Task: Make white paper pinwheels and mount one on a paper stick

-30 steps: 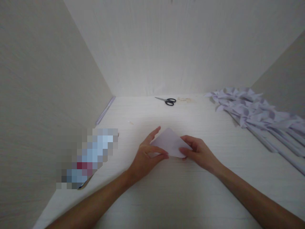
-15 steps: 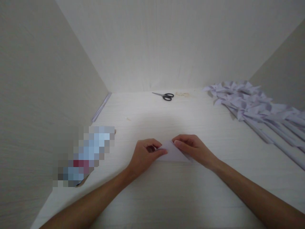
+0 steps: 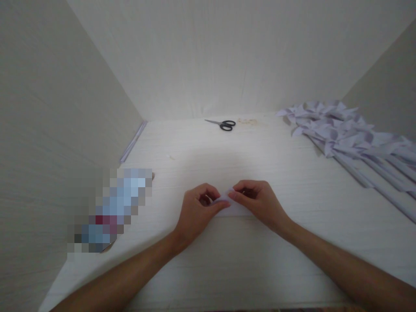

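A small folded piece of white paper [image 3: 234, 210] lies on the white table [image 3: 247, 260] in front of me. My left hand [image 3: 197, 211] pinches its left tip with thumb and forefinger. My right hand [image 3: 258, 201] covers the paper's right side, its fingertips meeting the left hand's at the top corner. Most of the paper is hidden under the two hands.
Black-handled scissors [image 3: 222, 125] lie at the back of the table near the wall. A pile of white paper pinwheels on rolled paper sticks [image 3: 351, 138] fills the right side. A blurred-out object [image 3: 112, 210] sits at the left; a thin strip [image 3: 132, 141] lies along the left wall.
The paper, held up as a wide triangle a second ago, has been folded smaller and pressed flat. Both hands have closed in until their fingertips meet over it.
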{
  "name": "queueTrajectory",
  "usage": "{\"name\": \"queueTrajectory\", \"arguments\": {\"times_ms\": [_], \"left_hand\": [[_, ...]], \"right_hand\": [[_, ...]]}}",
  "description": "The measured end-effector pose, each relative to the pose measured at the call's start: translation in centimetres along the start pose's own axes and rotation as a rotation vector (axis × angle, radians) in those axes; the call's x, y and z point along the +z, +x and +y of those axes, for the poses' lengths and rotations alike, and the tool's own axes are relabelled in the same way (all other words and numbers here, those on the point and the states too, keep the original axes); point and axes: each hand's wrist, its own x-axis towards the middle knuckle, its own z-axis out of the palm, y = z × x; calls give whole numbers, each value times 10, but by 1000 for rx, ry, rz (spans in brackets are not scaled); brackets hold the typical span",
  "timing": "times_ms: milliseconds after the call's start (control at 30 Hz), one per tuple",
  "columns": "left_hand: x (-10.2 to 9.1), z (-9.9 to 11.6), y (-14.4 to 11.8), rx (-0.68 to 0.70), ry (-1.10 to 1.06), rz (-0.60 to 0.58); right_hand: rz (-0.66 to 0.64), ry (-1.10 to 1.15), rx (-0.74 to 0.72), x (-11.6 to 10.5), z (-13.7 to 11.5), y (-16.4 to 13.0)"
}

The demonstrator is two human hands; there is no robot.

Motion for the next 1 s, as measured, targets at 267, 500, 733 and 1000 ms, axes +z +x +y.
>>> {"name": "queueTrajectory", "arguments": {"times_ms": [267,500,733,1000], "left_hand": [[0,2,0,34,0,-9],[0,-2,1,63,-4,-38],[-4,3,6,-151,-177,17],[-7,-3,13,-189,-550,152]], "right_hand": [[-10,18,15,0,-2,0],[51,102,51,-2,-3,0],[253,352,148,-2,5,2],[127,333,160,-3,4,2]]}}
